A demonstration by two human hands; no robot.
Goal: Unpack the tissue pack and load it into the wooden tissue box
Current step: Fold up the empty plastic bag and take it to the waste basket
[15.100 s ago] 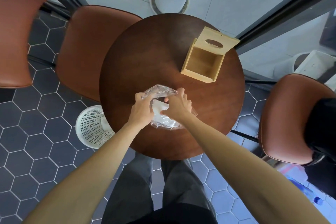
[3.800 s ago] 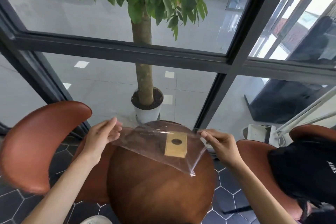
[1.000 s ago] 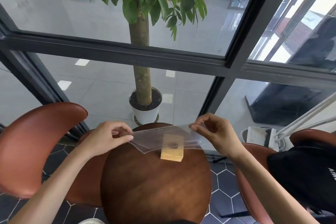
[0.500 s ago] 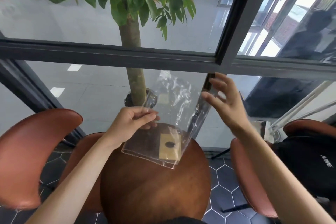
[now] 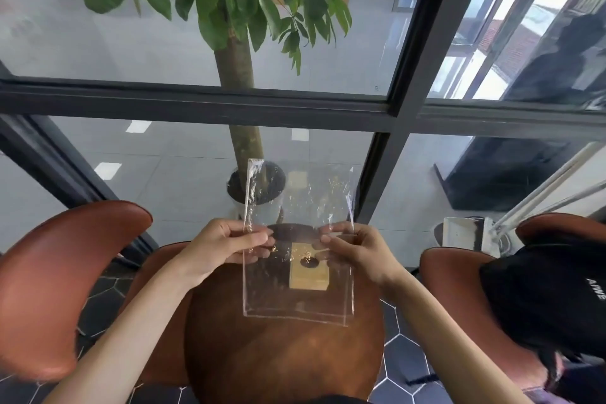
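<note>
Two hands, left [image 5: 226, 247] then right [image 5: 355, 251], pinch a clear plastic wrapper [image 5: 296, 272] upright above the round table [image 5: 282, 357], its glare blurring the wooden tissue box [image 5: 309, 275] behind; tissues are out of sight.

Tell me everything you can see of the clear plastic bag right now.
The clear plastic bag is a flat, see-through rectangle with glossy wrinkles near its top and a seam line along the bottom edge. It looks empty. It is held upright in the air above the round table, facing the camera. The left hand pinches its left edge and the right hand its right edge, about midway up. The wooden tissue box shows through it.
</note>
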